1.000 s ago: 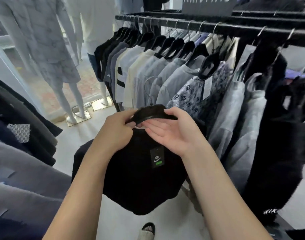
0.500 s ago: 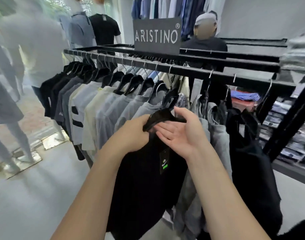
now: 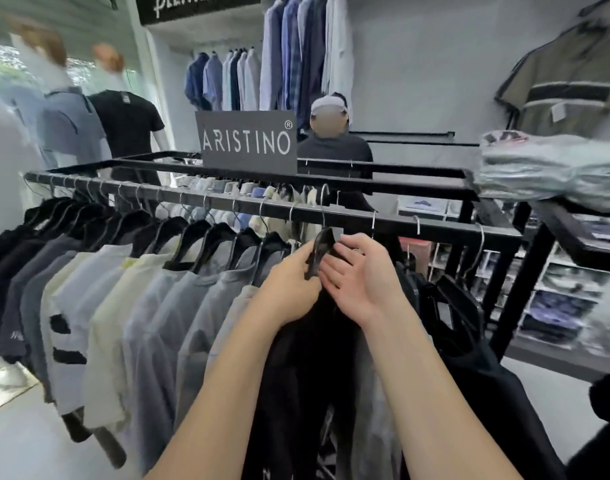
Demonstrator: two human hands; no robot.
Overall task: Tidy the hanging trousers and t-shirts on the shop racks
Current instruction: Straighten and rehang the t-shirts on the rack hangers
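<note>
Black t-shirt [image 3: 307, 358] on its black hanger [image 3: 320, 252], raised to just under the rack rail [image 3: 331, 216], in the gap between the grey t-shirts [image 3: 206, 306] and the dark garments [image 3: 470, 327] to the right. Left hand [image 3: 289, 285] pinched on the hanger's near shoulder; right hand [image 3: 362, 275] open, fingers [image 3: 331, 271] spread against the hanger, not closed on it. Best lifted a little higher, hook set square over the rail, then released and the shoulders smoothed level with the neighbours. Hook itself hard to make out.
</note>
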